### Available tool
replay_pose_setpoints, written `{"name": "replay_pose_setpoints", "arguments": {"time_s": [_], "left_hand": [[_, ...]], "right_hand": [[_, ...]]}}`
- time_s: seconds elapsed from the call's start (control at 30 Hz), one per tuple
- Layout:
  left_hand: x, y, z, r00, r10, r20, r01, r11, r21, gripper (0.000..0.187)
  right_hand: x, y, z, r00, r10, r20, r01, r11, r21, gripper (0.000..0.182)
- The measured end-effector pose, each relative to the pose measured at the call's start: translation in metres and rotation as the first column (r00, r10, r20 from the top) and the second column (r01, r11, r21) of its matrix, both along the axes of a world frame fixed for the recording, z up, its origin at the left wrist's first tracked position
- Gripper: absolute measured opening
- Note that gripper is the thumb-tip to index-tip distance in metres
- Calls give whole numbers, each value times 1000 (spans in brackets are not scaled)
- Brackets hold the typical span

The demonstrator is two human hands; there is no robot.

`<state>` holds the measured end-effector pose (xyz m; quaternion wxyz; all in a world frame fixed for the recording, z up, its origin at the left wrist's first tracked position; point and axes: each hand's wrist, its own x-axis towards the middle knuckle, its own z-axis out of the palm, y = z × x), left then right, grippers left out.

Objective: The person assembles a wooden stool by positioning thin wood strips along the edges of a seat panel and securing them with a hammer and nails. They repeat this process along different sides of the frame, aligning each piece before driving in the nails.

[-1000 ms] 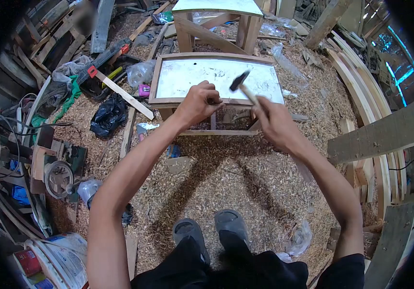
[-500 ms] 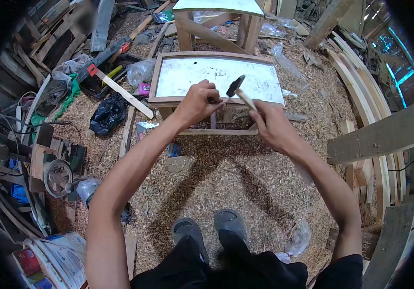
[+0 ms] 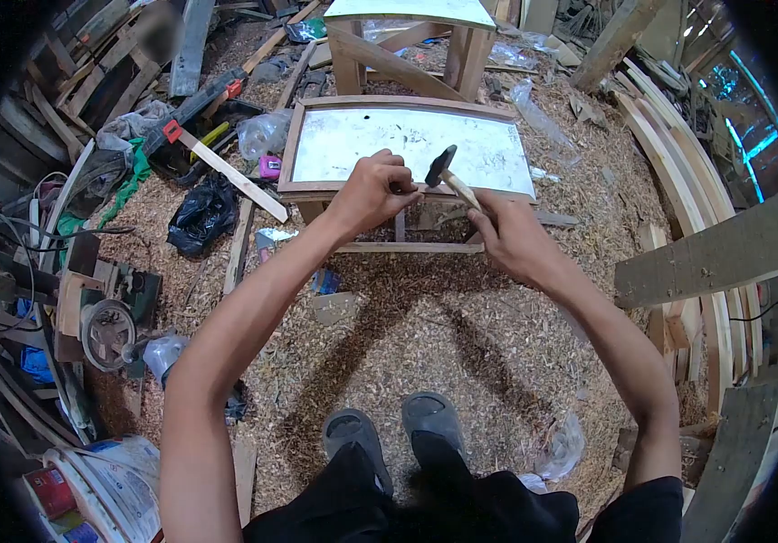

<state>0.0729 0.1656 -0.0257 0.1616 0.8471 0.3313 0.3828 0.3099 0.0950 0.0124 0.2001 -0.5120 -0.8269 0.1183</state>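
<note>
My right hand (image 3: 514,237) is wrapped round the pale wooden handle of a hammer (image 3: 443,166). Its dark head is up, just right of my left fingers. My left hand (image 3: 378,192) is closed in a pinch at the front edge of a low wooden piece with a white top panel (image 3: 389,145). Whatever is between the left fingertips is too small to make out. A wooden rim (image 3: 316,192) frames the white panel, and a lower rail (image 3: 407,247) runs under it.
A second white-topped wooden piece (image 3: 407,11) stands behind. On the left lie a handsaw (image 3: 230,176), a black plastic bag (image 3: 203,214) and a machine with a handwheel (image 3: 108,335). Curved timbers (image 3: 678,163) lean at the right. Wood shavings (image 3: 389,335) cover the floor around my sandals.
The hammer head has dipped slightly, and its blur has gone. My left hand keeps its pinch at the frame's edge.
</note>
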Motion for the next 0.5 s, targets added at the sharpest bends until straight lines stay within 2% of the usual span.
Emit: {"name": "replay_pose_setpoints", "arguments": {"time_s": [0.03, 0.07, 0.1, 0.13, 0.17, 0.2, 0.23, 0.3, 0.33, 0.37, 0.4, 0.43, 0.47, 0.5], "left_hand": [[-1, 0, 2, 1000, 2, 0, -2, 1000, 0, 16], [0, 0, 3, 1000, 0, -2, 0, 1000, -5, 15], [0, 1, 2, 1000, 0, -3, 0, 1000, -11, 15], [-1, -1, 0, 1000, 1, -2, -1, 1000, -18, 15], [-1, -3, 1, 1000, -3, -6, 3, 999, -35, 15], [0, -1, 4, 1000, -7, -9, 6, 999, -43, 15], [1, 0, 4, 1000, -9, -8, 8, 999, -37, 15], [1, 0, 1, 1000, -5, 28, 5, 1000, 14, 16], [0, 1, 1, 1000, -3, 29, 3, 1000, 11, 16], [0, 2, 2, 1000, -2, 21, 2, 1000, -3, 16], [0, 1, 0, 1000, -4, 13, 4, 1000, -23, 17], [0, -1, -1, 1000, -6, 13, 6, 1000, -28, 17], [0, 0, 0, 1000, -7, 3, 7, 1000, -19, 17], [0, 1, 2, 1000, -10, -7, 10, 1000, -13, 17]], "right_hand": [[-8, -3, 17, 1000, 2, 0, -2, 1000, 0, 27], [-14, -8, 36, 981, -160, -114, 135, 971, -195, 27], [-20, -11, 50, 924, -332, -190, 238, 888, -394, 27], [-22, -14, 51, 923, -310, -230, 249, 933, -260, 27], [-16, -12, 34, 922, -311, -229, 249, 932, -263, 27], [-4, -5, 5, 980, -165, -110, 154, 983, -100, 26], [-4, -2, 2, 999, -35, 36, 33, 998, 51, 25], [-6, -2, 26, 1000, 4, 10, -4, 1000, 18, 25], [-17, -11, 51, 983, -172, -71, 157, 972, -176, 25], [-23, -15, 62, 928, -355, -113, 291, 880, -375, 25], [-20, -15, 57, 943, -293, -159, 247, 934, -256, 26], [-14, -13, 38, 942, -296, -158, 250, 933, -261, 26], [-6, -7, 11, 984, -162, -72, 153, 981, -116, 25], [-10, -6, 11, 999, -39, 34, 39, 999, 18, 25]]}}
